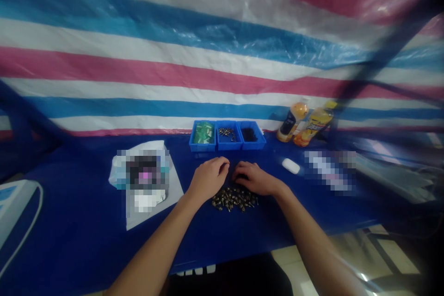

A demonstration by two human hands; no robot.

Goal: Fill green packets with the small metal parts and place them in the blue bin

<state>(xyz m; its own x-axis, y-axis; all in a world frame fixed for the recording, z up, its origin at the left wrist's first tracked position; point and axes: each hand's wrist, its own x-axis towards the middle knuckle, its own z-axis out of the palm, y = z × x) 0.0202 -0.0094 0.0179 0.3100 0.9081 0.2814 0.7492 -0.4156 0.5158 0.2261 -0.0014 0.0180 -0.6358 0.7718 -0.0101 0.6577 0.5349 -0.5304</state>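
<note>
My left hand (210, 176) is just behind a pile of small brass-and-dark metal parts (236, 200) on the blue tabletop. Its fingers are bent inward and closed towards the thumb, and whatever they pinch is hidden. Across a narrow gap, my right hand (255, 178) hovers at the pile's back right edge with fingers curled down; anything between them is too small to make out. Beyond the hands stand three joined blue bins: the left bin (202, 147) holds green and white pieces, the middle bin (229, 146) small metal parts, the right bin (254, 145) black bits.
Two drink bottles, one dark-labelled (292, 122) and one yellow-labelled (314, 127), stand at the back right. Nearer lies a white oval object (290, 166). A white sheet (173, 194) with blurred-out items is on the left. A white device with a cable (17, 208) sits far left.
</note>
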